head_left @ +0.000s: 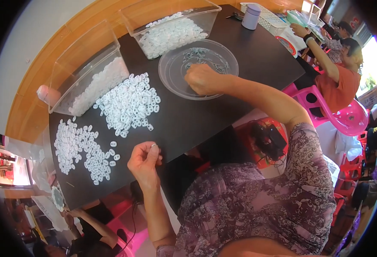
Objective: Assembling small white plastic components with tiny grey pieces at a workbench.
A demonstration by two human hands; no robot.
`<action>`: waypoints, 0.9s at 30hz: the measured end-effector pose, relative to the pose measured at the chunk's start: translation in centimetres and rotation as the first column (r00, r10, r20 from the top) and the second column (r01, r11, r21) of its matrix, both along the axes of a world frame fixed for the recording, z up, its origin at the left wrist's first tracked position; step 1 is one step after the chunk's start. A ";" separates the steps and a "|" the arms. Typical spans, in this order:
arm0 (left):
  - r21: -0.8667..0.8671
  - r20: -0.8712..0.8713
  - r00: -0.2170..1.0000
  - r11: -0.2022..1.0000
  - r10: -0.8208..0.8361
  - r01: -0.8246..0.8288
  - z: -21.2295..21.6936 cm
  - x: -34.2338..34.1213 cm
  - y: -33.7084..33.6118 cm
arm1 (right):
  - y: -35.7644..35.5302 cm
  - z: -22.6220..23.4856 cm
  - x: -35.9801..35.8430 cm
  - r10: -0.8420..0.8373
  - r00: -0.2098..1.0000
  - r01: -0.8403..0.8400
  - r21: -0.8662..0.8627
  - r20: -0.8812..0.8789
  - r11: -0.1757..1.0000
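left hand [145,162] pinching, right hand [203,79] curling knuckles-up over round tray [170,73], can't tell what either's holding

I see a clear, shallow, round plastic dish [168,79] lying flat on the dark counter [261,55], small thin grey pieces [197,53] scattered loose at mixed angles over its far part. The right hand [205,79] covers some of it. I see a tiny whitish piece [153,145] pinched in the left hand [145,162], its shape unclear.
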State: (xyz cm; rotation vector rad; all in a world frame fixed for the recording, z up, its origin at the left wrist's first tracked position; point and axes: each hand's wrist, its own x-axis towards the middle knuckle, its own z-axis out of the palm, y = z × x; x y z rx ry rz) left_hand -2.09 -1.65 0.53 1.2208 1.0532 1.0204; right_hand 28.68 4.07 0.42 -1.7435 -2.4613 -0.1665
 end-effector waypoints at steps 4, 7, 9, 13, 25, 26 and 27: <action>-0.167 0.326 0.945 0.984 -0.004 0.061 -0.3 0.0 -0.1 | -1.2 1.1 -1.0 0.068 0.992 -0.051 0.144 -0.110 0.988; -0.207 0.418 0.909 0.973 -0.001 0.096 -0.1 0.0 -0.4 | -2.2 2.3 -2.3 0.128 0.964 -0.066 0.254 -0.233 0.965; -0.237 0.474 0.881 0.962 -0.006 0.134 0.0 0.0 -0.5 | -3.2 3.6 -4.0 0.117 0.895 -0.035 0.195 -0.430 0.980; -0.270 0.491 0.871 0.955 0.025 0.125 0.1 0.1 -0.8 | -5.9 5.5 -8.7 0.090 0.742 -0.056 0.072 -0.665 0.996; -0.176 0.480 0.876 0.983 0.046 0.045 -0.2 -0.5 -2.1 | -7.9 4.1 -14.6 -0.061 0.412 -0.287 -0.193 -0.909 0.938; -0.174 0.478 0.878 0.983 0.035 0.056 -0.2 -0.5 -2.2 | -8.0 3.9 -14.7 -0.107 0.387 -0.276 -0.226 -0.916 0.934; -0.172 0.476 0.879 0.983 0.023 0.067 -0.3 -0.6 -2.2 | -8.0 3.7 -14.7 -0.154 0.360 -0.266 -0.259 -0.920 0.928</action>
